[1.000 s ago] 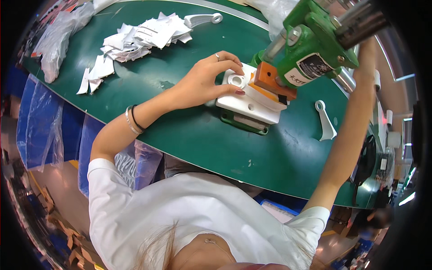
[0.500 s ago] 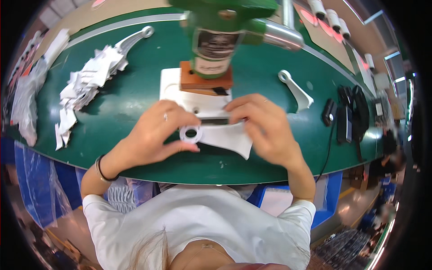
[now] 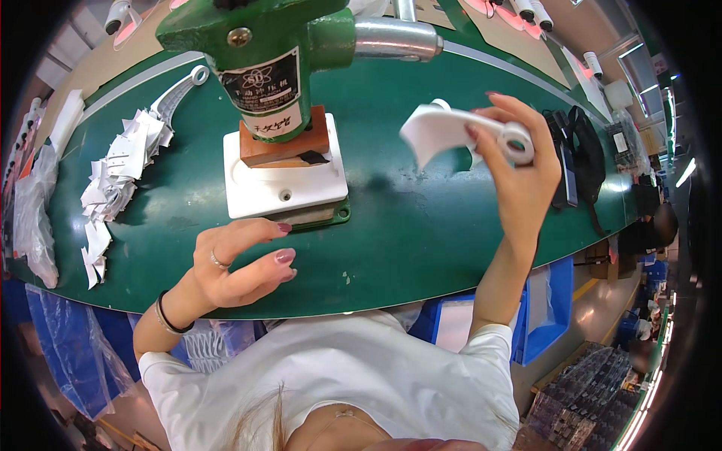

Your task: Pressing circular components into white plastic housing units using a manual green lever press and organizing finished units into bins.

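My right hand pinches a white plastic part near its ring-shaped end and holds it raised over the right side of the table. Its flared end points left and is slightly blurred. Behind it, a second white part is mostly hidden. My left hand holds nothing; its fingers are apart near the front edge of the press base. The green hand press has a brown block under its head. Below that block lies a white plate with no part in front of it.
On the left, several overlapping white parts lie in a row beside a clear plastic bag. A silver press shaft juts right. Black items lie at the table's right, and a blue bin stands below the front edge.
The white part has left the front of the press and moved right and up in my right hand. My left hand has let go and drawn slightly down and left. The view has shifted.
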Motion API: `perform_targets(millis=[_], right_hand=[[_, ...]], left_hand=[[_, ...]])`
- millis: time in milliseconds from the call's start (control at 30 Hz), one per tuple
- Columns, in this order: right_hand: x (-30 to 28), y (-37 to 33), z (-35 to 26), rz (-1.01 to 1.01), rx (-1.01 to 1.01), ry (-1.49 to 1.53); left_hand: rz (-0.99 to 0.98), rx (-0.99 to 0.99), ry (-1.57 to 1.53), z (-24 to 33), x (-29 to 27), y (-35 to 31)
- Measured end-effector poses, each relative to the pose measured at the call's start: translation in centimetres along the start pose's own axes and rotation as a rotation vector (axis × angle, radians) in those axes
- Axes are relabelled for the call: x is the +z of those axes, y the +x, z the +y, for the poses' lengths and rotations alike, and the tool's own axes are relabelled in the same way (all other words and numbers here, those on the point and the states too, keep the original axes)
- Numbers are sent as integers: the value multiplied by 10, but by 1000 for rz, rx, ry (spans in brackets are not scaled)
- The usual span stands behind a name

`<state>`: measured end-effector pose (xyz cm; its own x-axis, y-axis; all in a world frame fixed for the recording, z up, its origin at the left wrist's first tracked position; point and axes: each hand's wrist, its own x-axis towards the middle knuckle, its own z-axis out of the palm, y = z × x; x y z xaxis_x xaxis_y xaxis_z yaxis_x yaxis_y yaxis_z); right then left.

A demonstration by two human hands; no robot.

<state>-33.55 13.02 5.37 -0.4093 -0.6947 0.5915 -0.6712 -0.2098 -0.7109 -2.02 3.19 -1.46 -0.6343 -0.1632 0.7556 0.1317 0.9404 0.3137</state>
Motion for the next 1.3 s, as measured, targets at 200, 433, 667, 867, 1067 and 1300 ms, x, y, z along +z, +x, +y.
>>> perform_targets(millis=[200, 433, 667, 867, 1067, 1300], right_hand=[[17, 2, 71, -59, 3, -338], [26, -6, 86, -241, -156, -717], [11, -7, 92, -207, -134, -911], [16, -5, 90, -214, -98, -919], [20, -1, 78, -89, -263, -826], [23, -28, 17, 148, -690, -458]], left_hand=[[-60, -9, 84, -7, -3, -3], [-16, 8, 193, -12, -18, -7], [233, -33, 560, -63, -69, 1], [34, -378, 930, -155, -113, 14], [-418, -836, 909, -241, -111, 20], [-376, -639, 956, -233, -112, 34]])
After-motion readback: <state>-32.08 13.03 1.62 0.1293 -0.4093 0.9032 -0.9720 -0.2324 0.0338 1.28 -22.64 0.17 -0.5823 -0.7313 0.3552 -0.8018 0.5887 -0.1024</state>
